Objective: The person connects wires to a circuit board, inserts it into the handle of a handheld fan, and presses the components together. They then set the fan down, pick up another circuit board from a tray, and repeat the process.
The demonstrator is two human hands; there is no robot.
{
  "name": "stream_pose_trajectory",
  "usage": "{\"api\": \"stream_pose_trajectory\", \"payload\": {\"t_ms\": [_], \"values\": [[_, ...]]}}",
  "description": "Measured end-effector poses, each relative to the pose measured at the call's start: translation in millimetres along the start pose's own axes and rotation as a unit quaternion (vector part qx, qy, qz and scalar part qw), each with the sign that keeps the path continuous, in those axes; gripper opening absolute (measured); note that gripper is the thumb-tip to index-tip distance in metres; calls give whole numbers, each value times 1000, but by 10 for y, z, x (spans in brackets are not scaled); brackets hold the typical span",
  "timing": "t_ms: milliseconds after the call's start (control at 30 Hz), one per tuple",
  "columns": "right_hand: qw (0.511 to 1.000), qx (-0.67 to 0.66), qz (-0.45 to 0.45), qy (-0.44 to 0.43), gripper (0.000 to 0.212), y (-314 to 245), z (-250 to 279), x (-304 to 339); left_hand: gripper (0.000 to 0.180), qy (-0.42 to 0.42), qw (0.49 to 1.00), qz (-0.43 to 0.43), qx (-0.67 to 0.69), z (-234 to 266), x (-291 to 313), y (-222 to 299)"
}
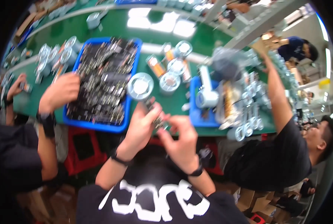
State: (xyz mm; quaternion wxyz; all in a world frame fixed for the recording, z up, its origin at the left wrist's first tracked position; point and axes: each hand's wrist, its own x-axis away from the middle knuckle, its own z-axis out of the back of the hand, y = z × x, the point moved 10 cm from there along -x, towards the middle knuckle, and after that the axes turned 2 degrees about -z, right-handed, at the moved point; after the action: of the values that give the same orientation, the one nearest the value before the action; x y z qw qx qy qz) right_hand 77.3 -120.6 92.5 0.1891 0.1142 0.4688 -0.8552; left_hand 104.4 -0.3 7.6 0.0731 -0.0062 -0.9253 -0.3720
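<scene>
Hands meeting over a slim part at the table's near edge

The left hand (142, 121) is curling mostly closed, its thumb and fingers gripping a slim dark-and-silver part (158, 122) in front of the person's body. The right hand (181, 140) is sitting just beside the part's lower end, fingers half bent and thumb near the forefinger; blur is hiding whether it is pinching anything, so I cannot tell. Just above the left hand, 1 pale-blue round housing (140, 86) is facing up, and whether it is joining onto the part is staying unclear. To the left, a large blue tray (93, 126) is holding a heap of small dark parts (103, 82), with a co-worker's hand (64, 91) hanging at its left side. Beyond the person's hands, 3 more round housings (169, 83) are clustering beside orange-and-silver pieces (157, 67) on the green table (114, 24). To the right, a smaller blue tray (192, 108) is carrying 1 pale-blue housing with a handle (207, 98), near a clear plastic bag (228, 63)
</scene>
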Motion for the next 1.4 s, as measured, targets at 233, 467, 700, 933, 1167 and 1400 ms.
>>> {"api": "stream_pose_trajectory", "payload": {"t_ms": [233,467,700,933,1167,1400], "values": [[997,57,49,-21,38,-57,-89,12,25,17,996,-28,-84,177,58,-94],[993,98,53,-42,37,-59,-154,-22,26,15,992,-35,-123,177,42,-52],[994,73,3,-84,30,-3,-179,-145,24,6,990,-44,-134,125,22,23],[993,46,14,-105,31,-71,-240,-188,30,10,990,-49,-134,169,56,101],[990,28,-36,-131,35,72,-243,-137,23,6,988,-36,-149,183,10,-22],[991,65,29,-117,35,6,-260,-97,28,-10,994,-16,-109,252,7,-107]]}}
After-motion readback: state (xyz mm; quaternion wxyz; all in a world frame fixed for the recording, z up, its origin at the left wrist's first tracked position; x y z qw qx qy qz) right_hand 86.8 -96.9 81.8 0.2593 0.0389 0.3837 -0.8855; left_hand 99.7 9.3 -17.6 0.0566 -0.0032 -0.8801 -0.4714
